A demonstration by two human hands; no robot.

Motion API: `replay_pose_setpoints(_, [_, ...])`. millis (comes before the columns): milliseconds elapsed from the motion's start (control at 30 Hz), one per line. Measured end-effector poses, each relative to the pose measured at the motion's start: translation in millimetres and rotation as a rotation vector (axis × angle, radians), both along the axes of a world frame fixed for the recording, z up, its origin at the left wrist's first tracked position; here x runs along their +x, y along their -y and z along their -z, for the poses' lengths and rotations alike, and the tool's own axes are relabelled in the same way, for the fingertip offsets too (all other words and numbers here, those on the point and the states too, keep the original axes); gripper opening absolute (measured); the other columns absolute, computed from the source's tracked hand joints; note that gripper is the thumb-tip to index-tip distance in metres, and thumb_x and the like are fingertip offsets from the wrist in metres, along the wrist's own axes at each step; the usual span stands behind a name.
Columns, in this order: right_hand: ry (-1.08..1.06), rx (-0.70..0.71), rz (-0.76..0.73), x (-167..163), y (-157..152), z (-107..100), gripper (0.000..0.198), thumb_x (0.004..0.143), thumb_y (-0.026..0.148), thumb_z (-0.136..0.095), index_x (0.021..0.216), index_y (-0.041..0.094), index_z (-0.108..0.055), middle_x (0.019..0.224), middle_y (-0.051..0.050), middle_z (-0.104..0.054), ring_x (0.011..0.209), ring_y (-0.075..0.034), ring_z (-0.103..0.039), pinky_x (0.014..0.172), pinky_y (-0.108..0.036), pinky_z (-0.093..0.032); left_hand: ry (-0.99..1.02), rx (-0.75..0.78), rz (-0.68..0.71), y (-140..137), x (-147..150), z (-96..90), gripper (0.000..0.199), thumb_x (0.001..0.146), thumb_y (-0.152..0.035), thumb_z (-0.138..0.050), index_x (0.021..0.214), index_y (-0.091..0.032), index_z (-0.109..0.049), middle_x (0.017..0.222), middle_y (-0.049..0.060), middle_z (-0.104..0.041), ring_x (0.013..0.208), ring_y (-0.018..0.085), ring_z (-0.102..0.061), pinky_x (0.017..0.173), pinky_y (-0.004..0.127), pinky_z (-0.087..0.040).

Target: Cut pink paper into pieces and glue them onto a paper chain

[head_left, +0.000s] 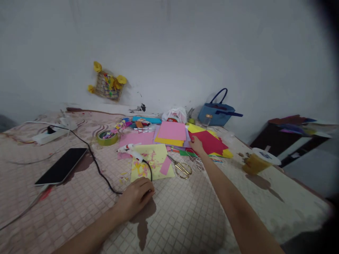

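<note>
My left hand (pixel 137 194) rests on the tablecloth with its fingers curled in; whatever they may hold is hidden. Just beyond it a pale yellow sheet (pixel 156 150) carries pink and yellow scraps, a pink paper strip (pixel 165 165) and a white glue gun (pixel 131 151). My right hand (pixel 196 144) reaches forward, fingers bent at the edge of the coloured paper, between the red sheet (pixel 209 141) and a stack topped by a pink sheet (pixel 172 131). Gold-handled scissors (pixel 181 168) lie right of the yellow sheet, near white string (pixel 196 162).
A black cord (pixel 94 160) runs past a dark-screened phone (pixel 63 165) and a power strip (pixel 51 135) at left. Green tape (pixel 107 139) holds small bits. A blue bag (pixel 217 113) stands against the wall. At right is a lidded cup of yellow liquid (pixel 254 164).
</note>
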State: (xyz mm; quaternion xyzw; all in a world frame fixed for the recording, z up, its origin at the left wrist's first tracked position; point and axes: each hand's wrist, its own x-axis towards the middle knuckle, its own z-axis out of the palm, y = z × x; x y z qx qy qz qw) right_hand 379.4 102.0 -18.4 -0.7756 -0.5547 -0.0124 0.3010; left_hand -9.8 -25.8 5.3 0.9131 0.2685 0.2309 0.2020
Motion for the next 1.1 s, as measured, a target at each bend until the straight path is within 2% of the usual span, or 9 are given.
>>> replay_pose_setpoints(100, [-0.011,-0.012,-0.085,8,-4,-1,0.031,0.087,0.030,-0.050,0.114,0.014,-0.051,0.109,-0.008,-0.057,0.093,-0.018,-0.058,0.079,-0.038,-0.049,0.006,0.007,-0.011,0,-1,-1.2,0.015,0.086,-0.020,-0.041,0.082,-0.019,-0.056,0.084,0.004,-0.059,0.082,0.017,-0.052,0.076,0.030,-0.043])
replay_pose_setpoints(233, [0.029,-0.041,-0.161,23,2,-4,0.033,0.085,0.026,-0.048,0.115,0.013,-0.052,0.109,-0.012,-0.062,0.096,-0.019,-0.061,0.082,-0.034,-0.048,-0.024,0.011,-0.006,0,-1,-0.4,0.012,0.085,-0.019,-0.044,0.082,-0.018,-0.056,0.085,0.004,-0.059,0.084,0.017,-0.052,0.077,0.030,-0.043])
replay_pose_setpoints(367, [0.121,-0.102,-0.145,44,14,-9,0.037,0.080,0.026,-0.052,0.114,0.011,-0.055,0.117,-0.017,-0.059,0.107,-0.026,-0.056,0.091,-0.040,-0.042,-0.060,0.000,0.026,0,-1,4.5,0.007,0.081,-0.017,-0.049,0.085,-0.019,-0.055,0.089,0.003,-0.058,0.086,0.017,-0.052,0.078,0.030,-0.041])
replay_pose_setpoints(533, [0.217,-0.217,-0.107,75,35,-6,0.041,0.076,0.026,-0.056,0.114,0.009,-0.057,0.123,-0.020,-0.054,0.120,-0.032,-0.044,0.101,-0.044,-0.032,-0.066,-0.001,0.042,0,0,7.8,0.008,0.084,-0.017,-0.046,0.085,-0.018,-0.054,0.088,0.003,-0.058,0.084,0.016,-0.051,0.077,0.029,-0.040])
replay_pose_setpoints(600, [0.238,-0.263,-0.097,86,45,-2,0.045,0.076,0.030,-0.056,0.115,0.009,-0.056,0.124,-0.020,-0.053,0.124,-0.033,-0.039,0.102,-0.045,-0.030,-0.070,-0.003,0.051,0,0,6.8,0.011,0.085,-0.017,-0.043,0.084,-0.018,-0.054,0.087,0.003,-0.057,0.083,0.016,-0.051,0.077,0.029,-0.040])
replay_pose_setpoints(700, [0.248,-0.335,-0.088,98,56,1,0.052,0.078,0.041,-0.053,0.119,0.009,-0.054,0.125,-0.019,-0.052,0.123,-0.033,-0.041,0.100,-0.044,-0.033,-0.078,-0.016,0.055,0,1,5.2,0.013,0.087,-0.020,-0.041,0.084,-0.018,-0.054,0.086,0.003,-0.057,0.083,0.016,-0.050,0.077,0.029,-0.039])
replay_pose_setpoints(800, [0.255,-0.393,-0.101,104,64,0,0.065,0.073,0.050,-0.056,0.124,0.011,-0.050,0.128,-0.018,-0.050,0.120,-0.034,-0.043,0.098,-0.045,-0.035,-0.084,-0.030,0.059,-1,1,5.7,0.015,0.088,-0.022,-0.039,0.084,-0.018,-0.054,0.086,0.003,-0.057,0.083,0.016,-0.050,0.077,0.030,-0.039])
replay_pose_setpoints(933, [0.281,-0.417,-0.161,100,66,-4,0.078,0.065,0.055,-0.062,0.128,0.014,-0.045,0.134,-0.016,-0.044,0.124,-0.035,-0.038,0.100,-0.046,-0.032,-0.083,-0.044,0.064,-1,1,9.0,0.017,0.089,-0.023,-0.038,0.083,-0.019,-0.054,0.085,0.003,-0.057,0.082,0.016,-0.050,0.077,0.030,-0.039])
replay_pose_setpoints(1100, [0.328,-0.428,-0.249,92,66,-11,0.074,0.069,0.053,-0.061,0.130,0.015,-0.044,0.132,-0.015,-0.046,0.120,-0.031,-0.043,0.099,-0.042,-0.035,-0.090,-0.042,0.063,-1,-1,9.4,0.017,0.088,-0.022,-0.038,0.084,-0.019,-0.054,0.086,0.003,-0.057,0.083,0.016,-0.051,0.077,0.030,-0.040])
